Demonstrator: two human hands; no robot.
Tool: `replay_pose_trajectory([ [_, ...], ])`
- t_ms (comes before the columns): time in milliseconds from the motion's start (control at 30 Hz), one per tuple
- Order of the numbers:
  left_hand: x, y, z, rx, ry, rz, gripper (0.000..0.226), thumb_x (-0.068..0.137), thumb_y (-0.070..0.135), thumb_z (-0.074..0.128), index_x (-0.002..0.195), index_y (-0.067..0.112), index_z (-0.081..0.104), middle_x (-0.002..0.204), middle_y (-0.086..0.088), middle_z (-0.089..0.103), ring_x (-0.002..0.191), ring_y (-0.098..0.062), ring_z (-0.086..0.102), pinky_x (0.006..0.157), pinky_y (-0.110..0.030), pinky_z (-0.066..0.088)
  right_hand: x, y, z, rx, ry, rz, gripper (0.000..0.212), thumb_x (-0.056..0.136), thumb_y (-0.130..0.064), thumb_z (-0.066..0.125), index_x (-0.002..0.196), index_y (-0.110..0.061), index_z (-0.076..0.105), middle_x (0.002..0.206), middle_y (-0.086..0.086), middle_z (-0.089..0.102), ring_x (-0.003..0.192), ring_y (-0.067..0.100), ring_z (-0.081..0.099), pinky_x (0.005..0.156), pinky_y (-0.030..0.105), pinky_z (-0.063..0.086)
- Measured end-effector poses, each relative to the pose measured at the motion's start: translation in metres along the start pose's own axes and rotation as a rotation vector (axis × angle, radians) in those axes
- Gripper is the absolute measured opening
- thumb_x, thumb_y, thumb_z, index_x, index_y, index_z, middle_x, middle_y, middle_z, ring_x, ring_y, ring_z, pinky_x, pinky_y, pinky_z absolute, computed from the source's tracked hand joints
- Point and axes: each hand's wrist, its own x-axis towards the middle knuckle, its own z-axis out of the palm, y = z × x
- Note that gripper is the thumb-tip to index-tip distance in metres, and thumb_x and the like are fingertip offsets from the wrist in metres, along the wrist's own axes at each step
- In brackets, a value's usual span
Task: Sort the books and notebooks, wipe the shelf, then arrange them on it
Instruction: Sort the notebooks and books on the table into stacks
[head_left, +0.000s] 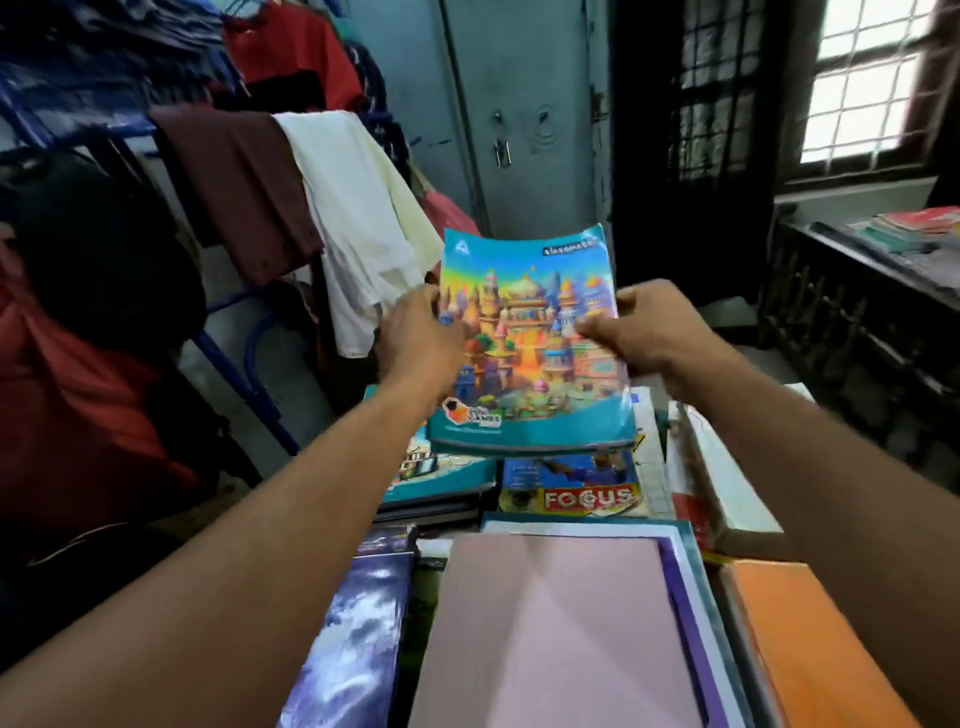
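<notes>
Teal-bordered notebook with a colourful palace cover (530, 343) held up above the book piles, gripped at both side edges. Left hand (421, 338) curls round its left edge; right hand (636, 332) pinches the right edge, thumb on the cover. Below it: a magazine marked FOCUS (571, 488), a similar teal notebook (441, 473), a pink-covered book (550, 634), an orange book (810, 644). Clothes hang on a blue rack (249, 364) at left.

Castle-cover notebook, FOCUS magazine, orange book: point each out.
castle-cover notebook (524, 338), head view, middle of cover
FOCUS magazine (571, 486), head view, front cover
orange book (810, 649), head view, top face
</notes>
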Motion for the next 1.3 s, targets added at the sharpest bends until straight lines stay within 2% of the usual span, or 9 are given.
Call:
replay_pose_trajectory([
  [133, -0.051, -0.006, 0.044, 0.281, -0.178, -0.041, 0.026, 0.083, 0.035, 0.079, 0.099, 0.018, 0.07, 0.102, -0.01, 0.071, 0.096, -0.032, 0.069, 0.08, -0.043, 0.056, -0.021, 0.062, -0.011, -0.195, 0.05, 0.084, 0.025, 0.085, -0.029, 0.08, 0.082, -0.005, 0.076, 0.075, 0.013, 0.072, 0.059, 0.013, 0.06, 0.051, 0.024, 0.041],
  [267, -0.067, -0.009, 0.062, 0.363, -0.274, -0.084, 0.026, 0.081, 0.033, 0.081, 0.095, 0.013, 0.074, 0.1, -0.011, 0.074, 0.1, -0.031, 0.068, 0.084, -0.04, 0.055, -0.025, 0.105, -0.011, -0.102, 0.093, 0.203, 0.027, 0.091, -0.033, 0.074, 0.084, -0.006, 0.075, 0.083, 0.012, 0.075, 0.074, 0.024, 0.071, 0.066, 0.039, 0.057],
  [367, -0.069, -0.001, 0.074, 0.352, -0.246, -0.115, 0.03, 0.078, 0.041, 0.082, 0.096, 0.022, 0.067, 0.101, -0.005, 0.072, 0.1, -0.029, 0.066, 0.088, -0.044, 0.055, -0.019, 0.113, -0.021, -0.008, 0.059, 0.261, 0.024, 0.096, -0.033, 0.069, 0.088, -0.011, 0.07, 0.075, 0.001, 0.07, 0.063, 0.01, 0.067, 0.051, 0.025, 0.048],
  [533, -0.085, 0.02, 0.091, -0.07, -0.306, -0.188, 0.054, 0.06, 0.022, 0.087, 0.091, 0.052, 0.054, 0.098, 0.003, 0.074, 0.09, -0.026, 0.072, 0.077, -0.048, 0.062, -0.013, 0.107, -0.047, -0.026, 0.109, 0.187, 0.024, 0.095, -0.022, 0.065, 0.086, -0.001, 0.071, 0.081, 0.017, 0.07, 0.068, 0.021, 0.065, 0.06, 0.031, 0.052],
  [667, -0.101, 0.067, 0.118, -0.226, -0.383, -0.078, 0.052, 0.063, 0.006, 0.081, 0.1, 0.035, 0.059, 0.101, -0.008, 0.071, 0.082, -0.027, 0.071, 0.067, -0.041, 0.062, -0.011, 0.107, -0.116, -0.249, 0.198, 0.167, 0.022, 0.092, -0.021, 0.069, 0.094, 0.001, 0.069, 0.084, 0.022, 0.065, 0.07, 0.025, 0.06, 0.066, 0.038, 0.051],
  [900, -0.158, 0.103, 0.164, 0.397, -0.678, 0.217, 0.047, 0.084, 0.011, 0.076, 0.129, 0.022, 0.065, 0.128, -0.009, 0.067, 0.11, -0.028, 0.067, 0.088, -0.031, 0.056, -0.029, 0.133, -0.142, -0.613, 0.173, 0.447, 0.058, 0.082, -0.027, 0.074, 0.133, -0.011, 0.053, 0.134, 0.02, 0.055, 0.129, 0.04, 0.049, 0.105, 0.053, 0.042],
  [1067, -0.174, 0.116, 0.168, 0.57, -0.672, 0.408, 0.054, 0.095, 0.017, 0.065, 0.147, 0.021, 0.05, 0.144, -0.012, 0.052, 0.127, -0.03, 0.055, 0.103, -0.034, 0.047, -0.037, 0.124, -0.135, -0.744, -0.072, 0.381, 0.041, 0.084, -0.007, 0.064, 0.122, -0.02, 0.057, 0.14, 0.016, 0.054, 0.131, 0.035, 0.05, 0.114, 0.062, 0.029],
  [1167, -0.18, 0.126, 0.158, 0.456, -0.798, 0.382, 0.06, 0.097, 0.016, 0.064, 0.152, 0.025, 0.04, 0.143, -0.007, 0.056, 0.122, -0.025, 0.059, 0.092, -0.03, 0.048, -0.034, 0.116, -0.138, -0.859, 0.013, 0.386, 0.062, 0.092, -0.005, 0.051, 0.15, -0.02, 0.039, 0.167, 0.008, 0.019, 0.155, 0.035, 0.007, 0.114, 0.076, 0.001],
  [1300, -0.167, 0.129, 0.122, 0.201, -0.621, 0.392, 0.042, 0.088, 0.012, 0.071, 0.129, 0.017, 0.062, 0.124, -0.003, 0.068, 0.114, -0.022, 0.064, 0.096, -0.036, 0.051, -0.03, 0.082, -0.108, -0.61, 0.257, -0.082, 0.049, 0.091, -0.007, 0.05, 0.14, -0.013, 0.05, 0.154, 0.012, 0.041, 0.144, 0.033, 0.037, 0.118, 0.054, 0.028],
])
